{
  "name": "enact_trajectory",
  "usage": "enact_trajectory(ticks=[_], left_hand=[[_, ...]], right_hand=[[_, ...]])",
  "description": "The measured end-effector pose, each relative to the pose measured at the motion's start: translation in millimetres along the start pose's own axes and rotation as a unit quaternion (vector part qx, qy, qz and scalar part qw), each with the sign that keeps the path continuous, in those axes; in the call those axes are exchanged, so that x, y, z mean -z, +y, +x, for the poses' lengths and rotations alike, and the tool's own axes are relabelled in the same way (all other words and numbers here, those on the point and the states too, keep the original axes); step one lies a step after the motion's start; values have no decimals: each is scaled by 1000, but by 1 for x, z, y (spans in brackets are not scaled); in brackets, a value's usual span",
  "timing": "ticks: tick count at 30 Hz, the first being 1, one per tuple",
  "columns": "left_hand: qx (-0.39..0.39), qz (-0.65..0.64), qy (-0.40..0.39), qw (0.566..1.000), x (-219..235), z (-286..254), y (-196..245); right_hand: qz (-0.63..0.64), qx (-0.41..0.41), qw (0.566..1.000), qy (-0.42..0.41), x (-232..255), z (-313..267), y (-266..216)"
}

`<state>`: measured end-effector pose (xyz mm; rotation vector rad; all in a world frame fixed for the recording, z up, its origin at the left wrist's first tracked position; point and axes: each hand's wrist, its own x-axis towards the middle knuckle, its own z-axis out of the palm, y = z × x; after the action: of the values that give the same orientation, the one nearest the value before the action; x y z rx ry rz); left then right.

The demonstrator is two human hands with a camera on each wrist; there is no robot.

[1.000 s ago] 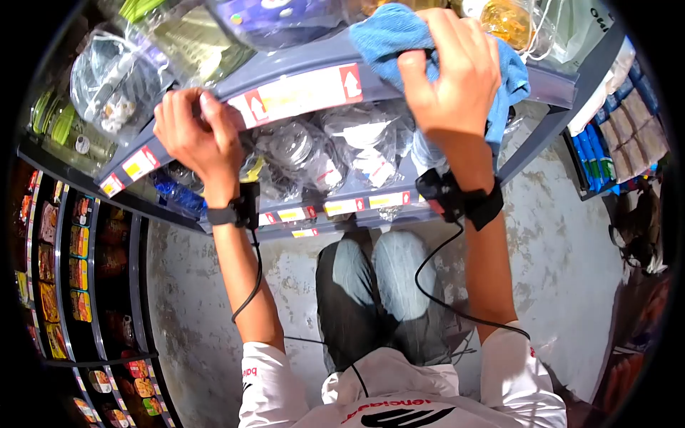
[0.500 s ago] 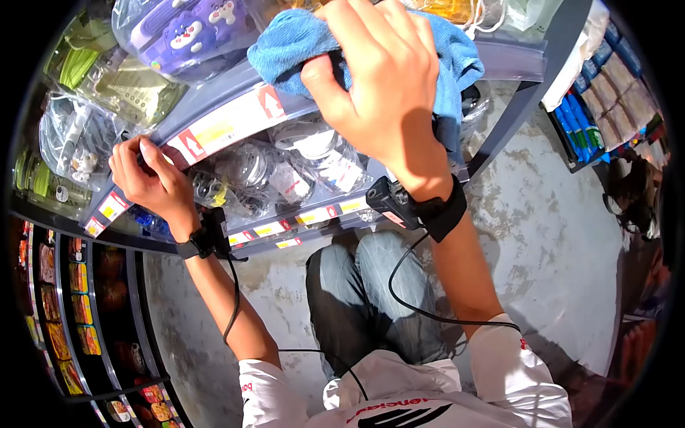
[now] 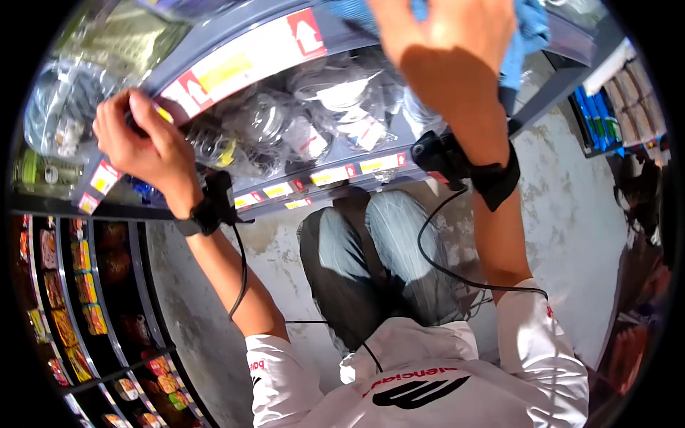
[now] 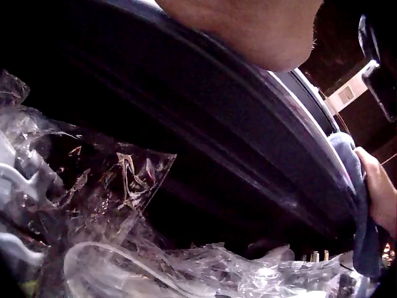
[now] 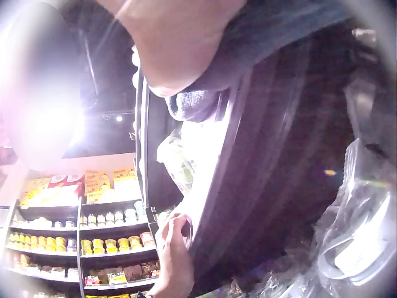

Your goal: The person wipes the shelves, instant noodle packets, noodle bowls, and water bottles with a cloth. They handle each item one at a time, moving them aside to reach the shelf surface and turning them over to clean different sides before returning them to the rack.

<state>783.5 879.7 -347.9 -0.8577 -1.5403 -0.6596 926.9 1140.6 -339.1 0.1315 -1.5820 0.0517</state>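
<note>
A grey shelf edge with a red-and-white price strip (image 3: 239, 63) crosses the top of the head view. My left hand (image 3: 146, 146) holds that edge at the strip's left end, its fingers curled over it. Farther right, my right hand (image 3: 457, 60) grips a blue cloth (image 3: 529, 36) against the same edge; the head view cuts off its fingertips. From the left wrist view, the cloth (image 4: 352, 164) drapes over the edge under the right hand (image 4: 379, 189). In the right wrist view my left hand (image 5: 173, 257) is on the edge's far end.
Clear plastic-wrapped items (image 3: 267, 118) fill the shelf below, with bagged containers (image 3: 71, 107) at upper left. Another rack of colourful packages (image 3: 85, 285) stands at lower left. Blue packs (image 3: 598, 118) lie on a low shelf at right, and the person's knees (image 3: 407, 235) are beneath.
Along the edge, my right hand and the cloth went left, then back right. My left hand stays on the edge near the strip's end. The head view has shifted.
</note>
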Motion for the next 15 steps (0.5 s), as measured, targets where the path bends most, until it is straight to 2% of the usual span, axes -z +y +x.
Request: enact_trajectory(ticks=[3, 5, 9, 13, 15], left_hand=[[-6, 20, 24, 999, -6, -2, -3], [-10, 24, 41, 999, -11, -3, -5], [-25, 19, 68, 997, -15, -3, -5], [-19, 25, 71, 997, -15, -3, -5], [-18, 22, 67, 997, -14, -4, -6]], right_hand=[[42, 3, 998, 35, -9, -1, 3], [-20, 22, 999, 18, -1, 4, -2], [-10, 34, 999, 17, 2, 6, -5], [-21, 32, 999, 35, -4, 2, -1], [-4, 2, 1000, 31, -6, -2, 2]])
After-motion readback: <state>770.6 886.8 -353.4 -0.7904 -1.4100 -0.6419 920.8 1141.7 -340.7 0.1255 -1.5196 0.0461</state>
